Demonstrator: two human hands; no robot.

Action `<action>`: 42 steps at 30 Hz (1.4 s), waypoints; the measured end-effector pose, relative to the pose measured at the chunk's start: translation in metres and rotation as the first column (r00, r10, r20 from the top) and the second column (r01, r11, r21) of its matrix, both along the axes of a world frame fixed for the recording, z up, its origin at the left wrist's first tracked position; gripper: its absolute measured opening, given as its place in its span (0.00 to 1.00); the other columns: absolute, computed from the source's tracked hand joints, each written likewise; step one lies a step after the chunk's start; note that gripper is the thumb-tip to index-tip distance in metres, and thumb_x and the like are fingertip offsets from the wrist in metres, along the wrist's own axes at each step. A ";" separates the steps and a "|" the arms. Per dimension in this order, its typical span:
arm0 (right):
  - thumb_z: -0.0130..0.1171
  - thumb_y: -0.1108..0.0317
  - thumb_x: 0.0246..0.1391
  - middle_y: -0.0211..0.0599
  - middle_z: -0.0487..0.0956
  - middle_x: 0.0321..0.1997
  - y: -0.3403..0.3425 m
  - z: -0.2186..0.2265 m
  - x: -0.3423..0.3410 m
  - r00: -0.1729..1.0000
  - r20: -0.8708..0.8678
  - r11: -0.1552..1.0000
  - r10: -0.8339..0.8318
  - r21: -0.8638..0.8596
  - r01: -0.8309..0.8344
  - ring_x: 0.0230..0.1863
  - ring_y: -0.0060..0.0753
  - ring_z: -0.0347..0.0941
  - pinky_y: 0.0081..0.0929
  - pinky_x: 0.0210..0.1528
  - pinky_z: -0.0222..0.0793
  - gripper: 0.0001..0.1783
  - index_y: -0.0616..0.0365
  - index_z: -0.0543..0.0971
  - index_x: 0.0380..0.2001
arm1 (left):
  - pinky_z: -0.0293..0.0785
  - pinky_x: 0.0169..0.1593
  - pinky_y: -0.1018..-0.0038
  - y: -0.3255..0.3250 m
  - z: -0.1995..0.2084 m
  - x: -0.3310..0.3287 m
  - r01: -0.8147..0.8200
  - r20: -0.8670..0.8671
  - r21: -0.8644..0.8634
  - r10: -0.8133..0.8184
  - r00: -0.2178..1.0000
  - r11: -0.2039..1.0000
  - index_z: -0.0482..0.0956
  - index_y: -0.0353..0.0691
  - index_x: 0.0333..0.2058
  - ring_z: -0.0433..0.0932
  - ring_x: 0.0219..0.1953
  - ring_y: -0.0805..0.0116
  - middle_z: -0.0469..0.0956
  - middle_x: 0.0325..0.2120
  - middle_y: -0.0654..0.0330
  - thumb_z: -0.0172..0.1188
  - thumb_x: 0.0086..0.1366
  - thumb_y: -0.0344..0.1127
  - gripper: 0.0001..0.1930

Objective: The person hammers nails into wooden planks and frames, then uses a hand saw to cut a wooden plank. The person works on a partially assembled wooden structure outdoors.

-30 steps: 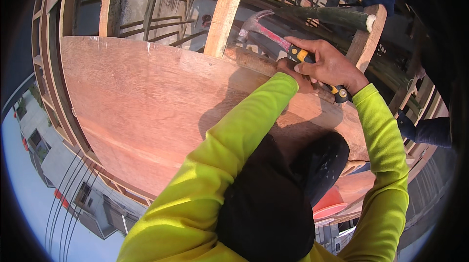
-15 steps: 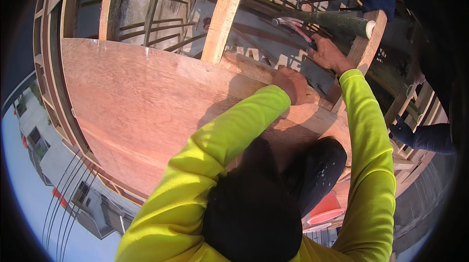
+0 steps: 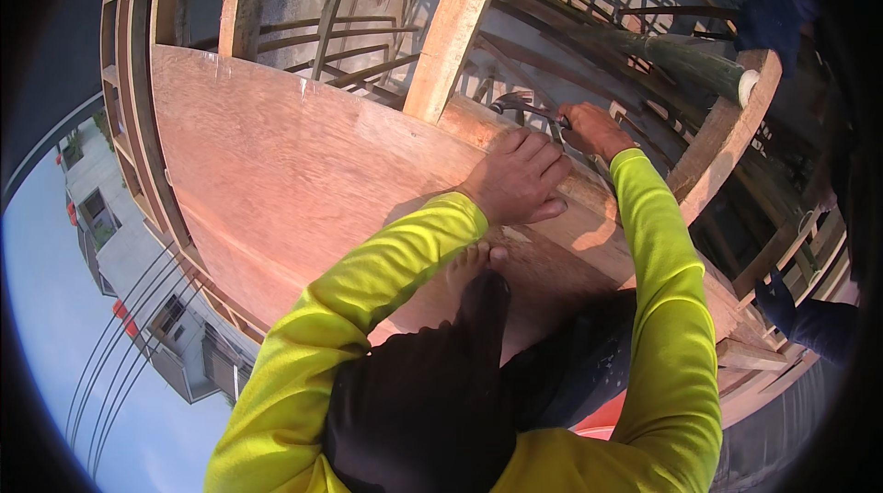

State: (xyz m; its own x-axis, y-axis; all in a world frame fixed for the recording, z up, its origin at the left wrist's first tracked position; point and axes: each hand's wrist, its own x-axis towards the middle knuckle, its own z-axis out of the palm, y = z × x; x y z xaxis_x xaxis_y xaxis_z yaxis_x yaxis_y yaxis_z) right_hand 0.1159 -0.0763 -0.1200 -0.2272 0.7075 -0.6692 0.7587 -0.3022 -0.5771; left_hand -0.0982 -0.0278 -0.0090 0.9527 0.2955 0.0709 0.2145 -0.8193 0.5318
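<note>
My right hand (image 3: pixel 596 130) is closed round the handle of a claw hammer (image 3: pixel 517 105), whose metal head points left just beyond the wooden beam (image 3: pixel 474 125). My left hand (image 3: pixel 520 176) lies at the far edge of a large reddish plywood panel (image 3: pixel 303 153), right where that beam runs along it. Its fingers are bent down and the thumb sticks out toward the right. What sits under those fingers is hidden. A bare foot (image 3: pixel 474 258) of mine rests on the plywood just below the left hand.
Upright timbers (image 3: pixel 460 28) rise behind the panel. A green bamboo pole (image 3: pixel 681 56) and a slanting plank (image 3: pixel 727 153) are at the right, near another person's dark sleeve (image 3: pixel 823 327). Open framework drops away beyond the panel's edge. Something red (image 3: pixel 602 415) lies below my right arm.
The hammer has swung down and left, its head now close to the beam. My left hand has shifted left along the panel edge, and the view has turned slightly.
</note>
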 end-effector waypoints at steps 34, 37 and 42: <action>0.62 0.74 0.55 0.48 0.80 0.30 -0.272 0.168 0.182 0.631 0.422 0.747 -0.651 0.205 0.633 0.28 0.52 0.75 0.40 0.34 0.74 0.13 0.59 0.76 0.45 | 0.63 0.60 0.54 0.005 0.011 0.018 0.130 -0.291 -0.012 -0.128 0.948 0.991 0.73 0.35 0.55 0.72 0.55 0.51 0.74 0.52 0.52 0.66 0.54 0.52 0.35; 0.62 0.72 0.55 0.53 0.82 0.35 -0.315 0.099 0.220 0.698 0.545 0.875 -0.465 0.165 0.455 0.36 0.57 0.79 0.46 0.41 0.77 0.18 0.58 0.77 0.51 | 0.63 0.59 0.55 0.006 0.010 0.018 0.152 -0.306 0.034 -0.134 0.943 0.988 0.75 0.36 0.54 0.73 0.54 0.54 0.75 0.50 0.53 0.62 0.57 0.55 0.33; 0.65 0.62 0.54 0.54 0.82 0.47 -0.248 0.019 0.205 0.967 0.246 0.987 0.064 -0.159 -0.025 0.54 0.58 0.76 0.50 0.57 0.73 0.28 0.55 0.75 0.58 | 0.66 0.57 0.56 0.007 0.009 0.017 0.149 -0.265 0.072 -0.125 0.956 0.986 0.77 0.37 0.52 0.75 0.50 0.54 0.77 0.48 0.54 0.59 0.56 0.55 0.31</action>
